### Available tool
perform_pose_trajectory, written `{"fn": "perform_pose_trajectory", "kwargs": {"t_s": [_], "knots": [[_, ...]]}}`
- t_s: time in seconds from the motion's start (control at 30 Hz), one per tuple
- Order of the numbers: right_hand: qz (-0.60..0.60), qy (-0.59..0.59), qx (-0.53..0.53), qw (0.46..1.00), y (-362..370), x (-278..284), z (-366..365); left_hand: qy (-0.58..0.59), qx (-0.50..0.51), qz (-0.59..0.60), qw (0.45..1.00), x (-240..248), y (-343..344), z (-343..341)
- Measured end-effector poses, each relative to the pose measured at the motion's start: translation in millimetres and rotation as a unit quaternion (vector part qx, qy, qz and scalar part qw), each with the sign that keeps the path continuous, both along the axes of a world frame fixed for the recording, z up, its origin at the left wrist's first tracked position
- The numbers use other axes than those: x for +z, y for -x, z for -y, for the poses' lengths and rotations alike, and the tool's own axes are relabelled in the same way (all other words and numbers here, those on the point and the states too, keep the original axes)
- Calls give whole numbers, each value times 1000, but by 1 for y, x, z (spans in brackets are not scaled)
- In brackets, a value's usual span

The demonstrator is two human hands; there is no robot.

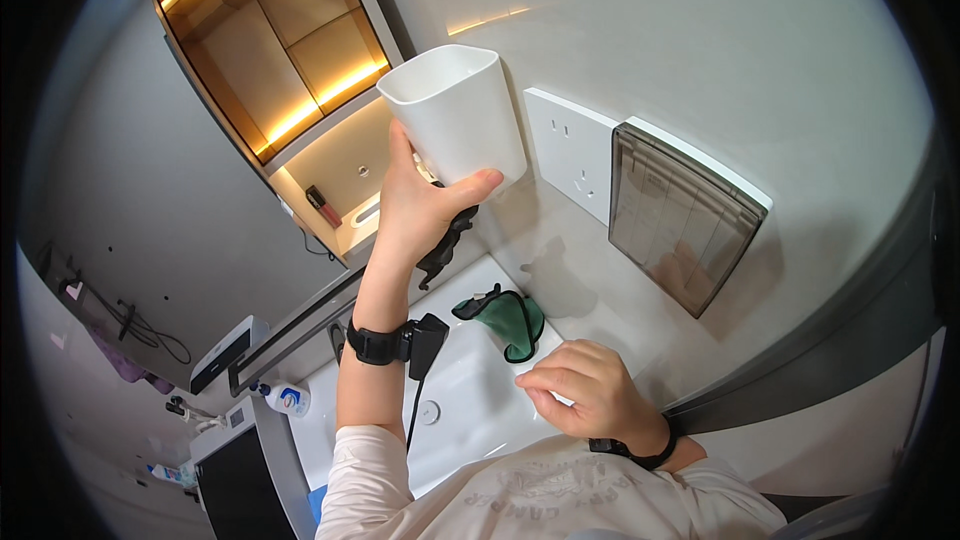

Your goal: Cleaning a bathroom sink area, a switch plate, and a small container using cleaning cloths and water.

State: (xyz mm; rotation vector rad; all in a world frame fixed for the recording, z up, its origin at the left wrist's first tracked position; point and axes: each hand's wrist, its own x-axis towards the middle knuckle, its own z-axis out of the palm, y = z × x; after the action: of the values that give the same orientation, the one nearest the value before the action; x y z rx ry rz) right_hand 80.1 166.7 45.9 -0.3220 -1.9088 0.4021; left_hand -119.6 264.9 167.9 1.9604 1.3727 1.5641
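My left hand (425,202) is raised toward the wall, its thumb and fingers wrapped round the lower part of a white cup (450,120) with a rounded-square rim. The cup's open mouth points up, and it tilts a little. Just beneath that hand is a black object (445,248), partly hidden, whose kind I cannot make out. Lower down, my right hand (588,388) hovers over the sink's right side with curled fingers and the thumb near the forefinger; nothing shows in it. Close to it, a green cloth with black edging (512,320) lies crumpled on the white sink (460,440).
A white socket plate (570,145) and a socket with a tinted flip cover (685,210) sit on the wall right of the cup. A lit cabinet (275,40) hangs at upper left beside a mirror. A white pump bottle (288,400) stands left of the basin.
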Motion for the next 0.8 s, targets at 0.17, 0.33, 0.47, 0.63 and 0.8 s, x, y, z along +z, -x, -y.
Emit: {"fn": "perform_pose_trajectory", "kwargs": {"t_s": [0.17,0.33,0.47,0.63,0.8], "knots": [[-10,12,-23,1000,-1,1,-1,-20,-3,-1,1000,-2,1,2],[10,28,-51,998,1,6,3,-36,16,55,998,-32,29,15],[17,94,-70,993,2,0,0,16,49,256,965,-93,35,48],[62,198,30,978,31,-14,5,135,-69,465,872,-153,-9,109],[14,218,-23,976,51,-30,3,176,-230,441,849,-168,-8,135]]}}
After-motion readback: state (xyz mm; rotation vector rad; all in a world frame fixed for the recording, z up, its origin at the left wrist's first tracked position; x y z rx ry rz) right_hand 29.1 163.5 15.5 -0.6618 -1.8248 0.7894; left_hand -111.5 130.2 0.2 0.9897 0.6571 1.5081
